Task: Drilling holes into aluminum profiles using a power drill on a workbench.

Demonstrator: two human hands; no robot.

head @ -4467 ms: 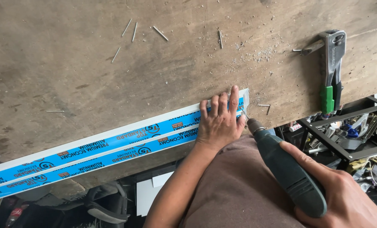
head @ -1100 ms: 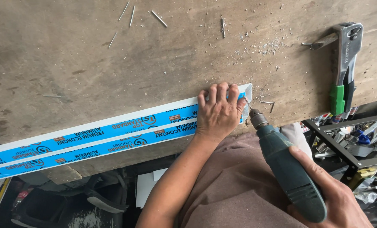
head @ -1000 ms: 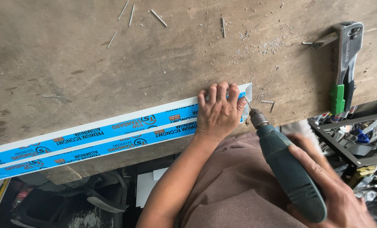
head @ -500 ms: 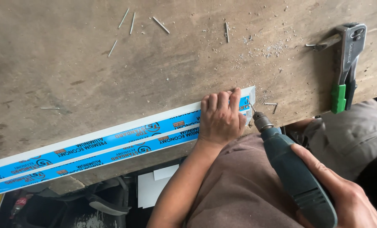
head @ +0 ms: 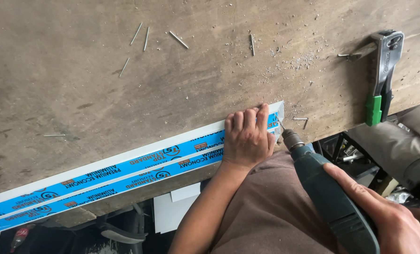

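On the left, a long white aluminium profile with blue protective film (head: 101,176) lies along the near edge of the worn brown wooden workbench (head: 78,80), and it runs diagonally up to the right. Its left part rests free, with nothing clamping it, so I think it can swing or creep if the right end gets a twist.

Far from it, several thin metal pins (head: 144,37) lie loose on the bench, well apart from the work.

Toward the middle, the left hand (head: 246,138) lies flat on the right end of the profile and presses it down, fingers spread over the film, not closed around anything. The fingertips are just beside the drilling point. If the bit slips on the smooth metal, it may run toward those fingers.

To the right, the right hand (head: 389,223) grips the dark green electric drill (head: 330,195), whose thin bit touches the profile's end at a slant. A slanted thin bit can wander or snap, in my judgement. Small metal shavings (head: 299,61) lie beyond.

Far right, a silver hand riveter with green handle grip (head: 384,70) lies near the bench edge, and vibration could shift it.
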